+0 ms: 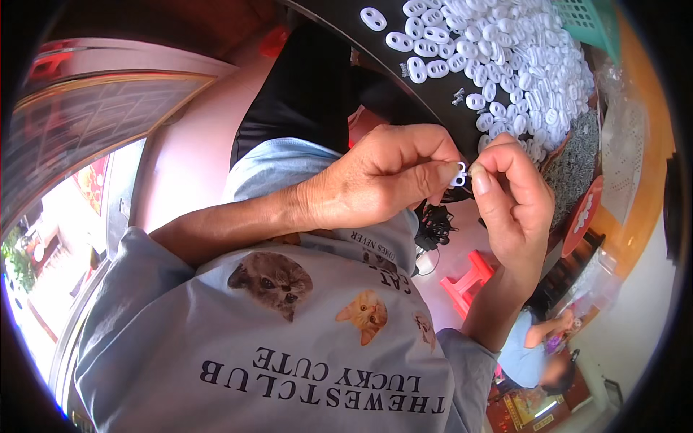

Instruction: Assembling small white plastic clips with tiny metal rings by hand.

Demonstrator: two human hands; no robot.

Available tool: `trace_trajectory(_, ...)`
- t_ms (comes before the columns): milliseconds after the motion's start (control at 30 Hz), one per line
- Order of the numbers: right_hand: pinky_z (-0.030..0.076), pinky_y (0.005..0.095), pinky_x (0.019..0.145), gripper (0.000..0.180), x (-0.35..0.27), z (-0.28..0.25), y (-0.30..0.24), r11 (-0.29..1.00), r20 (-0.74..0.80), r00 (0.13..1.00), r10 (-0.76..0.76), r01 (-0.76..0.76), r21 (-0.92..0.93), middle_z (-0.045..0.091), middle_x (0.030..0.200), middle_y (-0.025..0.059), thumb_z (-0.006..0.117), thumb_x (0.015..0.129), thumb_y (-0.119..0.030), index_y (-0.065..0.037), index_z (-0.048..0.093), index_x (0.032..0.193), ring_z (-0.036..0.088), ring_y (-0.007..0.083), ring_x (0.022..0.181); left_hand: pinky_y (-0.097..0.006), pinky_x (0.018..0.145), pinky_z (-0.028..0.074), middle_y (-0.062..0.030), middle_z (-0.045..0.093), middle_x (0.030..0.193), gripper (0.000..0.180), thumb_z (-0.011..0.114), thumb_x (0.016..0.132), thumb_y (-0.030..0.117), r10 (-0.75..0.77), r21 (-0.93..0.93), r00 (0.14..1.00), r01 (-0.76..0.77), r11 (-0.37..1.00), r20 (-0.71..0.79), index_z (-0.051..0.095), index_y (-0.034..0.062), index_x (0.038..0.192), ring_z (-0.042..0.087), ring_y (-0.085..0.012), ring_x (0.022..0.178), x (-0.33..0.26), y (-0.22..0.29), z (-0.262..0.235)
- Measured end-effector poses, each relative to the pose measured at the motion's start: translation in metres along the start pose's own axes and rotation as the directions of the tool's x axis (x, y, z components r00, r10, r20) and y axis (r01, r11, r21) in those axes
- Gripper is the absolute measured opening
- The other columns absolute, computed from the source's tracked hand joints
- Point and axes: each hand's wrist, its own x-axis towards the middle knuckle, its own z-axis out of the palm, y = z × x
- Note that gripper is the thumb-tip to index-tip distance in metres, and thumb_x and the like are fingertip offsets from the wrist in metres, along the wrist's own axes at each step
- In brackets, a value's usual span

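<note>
My left hand (pixel 393 173) pinches a small white plastic cord lock piece (pixel 459 175) with openings in it between thumb and forefinger. Close against its right side is my right hand (pixel 516 191), thumb and forefinger pressed together; whatever they hold is too small to make out. Beyond both hands, a large heap of white oval cord lock pieces (pixel 505 61), many with two holes, lies on the dark tabletop (pixel 393 90). Small metal springs (pixel 458 96) lie beside the heap.
A green plastic basket (pixel 593 29) stands at the far right of the heap. Below the hands, a red stool (pixel 469 283) is on the floor. Another person (pixel 530 353) sits at the lower right. A framed panel (pixel 94 137) is at the left.
</note>
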Motion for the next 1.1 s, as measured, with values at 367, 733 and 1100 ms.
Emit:
trace_trajectory(367,0.03,0.0219,0.05,0.006,-0.001,0.008,-0.003,1.0,-0.016,1.0,0.0,0.0,0.002,0.046,0.073,0.0011,0.058,0.087,0.001,0.0,0.052,0.086,0.039,0.0058,0.056,-0.02,0.06,0.041,-0.0006,0.057,0.078,0.017,0.05,0.101,0.017,-0.022,-0.011,1.0,0.022,1.0,-0.002,0.056,0.002,0.096,0.048,-0.0046,0.066,-0.005,0.002,0.001)
trace_trajectory(733,0.03,0.0217,0.05,0.007,0.0,0.008,-0.004,1.0,-0.045,0.999,-0.006,0.006,0.006,0.046,0.073,0.0003,0.057,0.087,0.002,0.0,0.052,0.084,0.038,0.0051,0.056,-0.02,0.06,0.04,-0.0007,0.057,0.077,0.016,0.05,0.101,0.016,-0.012,-0.034,1.0,0.012,0.999,-0.006,0.056,0.0019,0.096,0.047,-0.0048,0.066,-0.005,0.001,0.0)
trace_trajectory(1100,0.031,0.0215,0.05,0.007,0.0,0.014,-0.005,0.999,-0.062,0.998,0.013,-0.011,0.036,0.045,0.071,0.0006,0.057,0.088,0.003,0.0,0.052,0.084,0.04,0.0052,0.055,-0.02,0.059,0.04,-0.001,0.057,0.077,0.015,0.05,0.1,0.015,0.024,-0.033,0.999,-0.024,0.999,-0.028,0.055,0.0014,0.095,0.047,-0.0048,0.065,-0.004,0.001,0.002)
